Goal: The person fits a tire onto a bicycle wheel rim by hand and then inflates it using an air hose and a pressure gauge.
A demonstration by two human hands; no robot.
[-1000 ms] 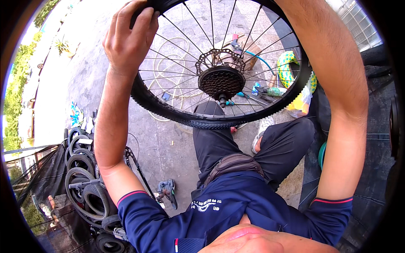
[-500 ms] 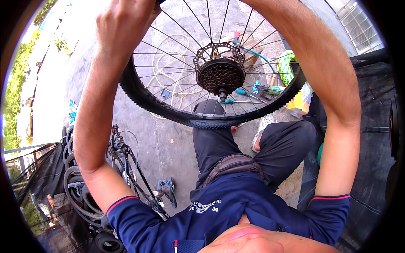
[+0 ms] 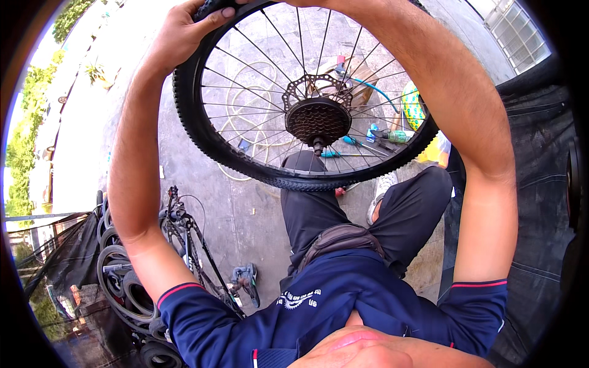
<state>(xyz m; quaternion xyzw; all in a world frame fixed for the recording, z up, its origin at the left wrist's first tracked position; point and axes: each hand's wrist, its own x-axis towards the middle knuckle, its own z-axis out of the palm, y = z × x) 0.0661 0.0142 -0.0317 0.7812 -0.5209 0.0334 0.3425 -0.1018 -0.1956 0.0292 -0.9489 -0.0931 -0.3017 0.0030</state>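
The rear bicycle wheel (image 3: 318, 121) sits over the left thigh (image 3: 316, 214), apparently propped there for steadiness, its tyre (image 3: 307, 183) gripped at upper left by the fingers of the left hand (image 3: 184, 34), while I cannot tell those of the cropped right hand (image 3: 307, 2).

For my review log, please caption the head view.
Left hand gripping a bicycle wheel with a dark cassette, in front of the wearer's dark trousers.

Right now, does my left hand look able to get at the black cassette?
Likely yes, if it lets go: the left hand grips the tire at upper left, while nothing covers the near face of the cassette.
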